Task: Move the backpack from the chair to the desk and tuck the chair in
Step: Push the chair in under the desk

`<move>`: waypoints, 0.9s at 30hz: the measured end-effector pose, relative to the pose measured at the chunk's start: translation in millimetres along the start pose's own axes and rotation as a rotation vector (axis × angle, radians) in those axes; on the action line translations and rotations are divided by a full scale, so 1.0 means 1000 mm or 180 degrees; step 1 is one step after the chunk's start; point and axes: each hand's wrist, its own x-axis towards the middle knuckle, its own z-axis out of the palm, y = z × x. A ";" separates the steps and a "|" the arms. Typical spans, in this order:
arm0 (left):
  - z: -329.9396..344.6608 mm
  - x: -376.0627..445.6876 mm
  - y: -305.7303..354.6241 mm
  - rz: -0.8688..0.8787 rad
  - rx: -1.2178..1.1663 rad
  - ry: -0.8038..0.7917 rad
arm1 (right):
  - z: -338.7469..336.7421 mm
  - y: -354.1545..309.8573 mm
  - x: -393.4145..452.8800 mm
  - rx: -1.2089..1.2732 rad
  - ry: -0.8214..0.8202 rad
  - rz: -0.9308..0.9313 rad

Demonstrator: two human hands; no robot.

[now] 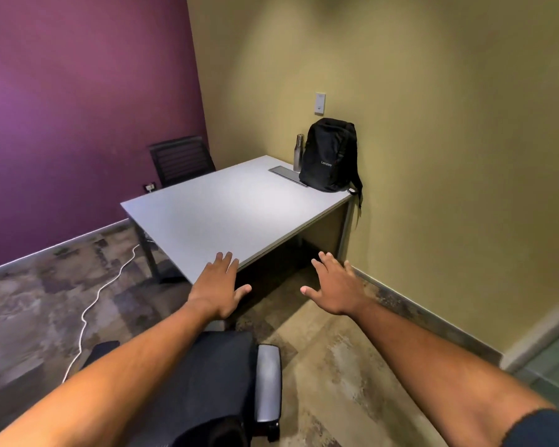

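Black backpack (330, 154) already stands at the bench's (226, 214) two-o'clock corner, leaned on the wall for support. Both hands, left (218, 287) and right (336, 288), hover spread and empty, seemingly freed to tuck the chair (220, 382) at six o'clock.

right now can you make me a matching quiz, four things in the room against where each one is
Things:
1. backpack
2. metal bottle
3. white cable
4. near chair

Places:
A. on the carpet, left of the desk
B. under the forearms, out from the desk
C. far desk corner, against the yellow wall
D. just left of the backpack

Pairs: 1-C, 2-D, 3-A, 4-B
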 end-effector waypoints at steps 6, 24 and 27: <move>0.016 -0.056 -0.024 -0.0242 -0.0039 -0.0191 | 0.011 -0.040 -0.021 0.0132 -0.0066 -0.0195; 0.070 -0.188 -0.156 -0.0132 -0.0104 -0.0352 | 0.063 -0.207 -0.090 0.0233 -0.0168 -0.0121; 0.081 -0.214 -0.195 -0.0085 -0.0024 -0.0462 | 0.077 -0.248 -0.099 0.0341 -0.0163 0.0023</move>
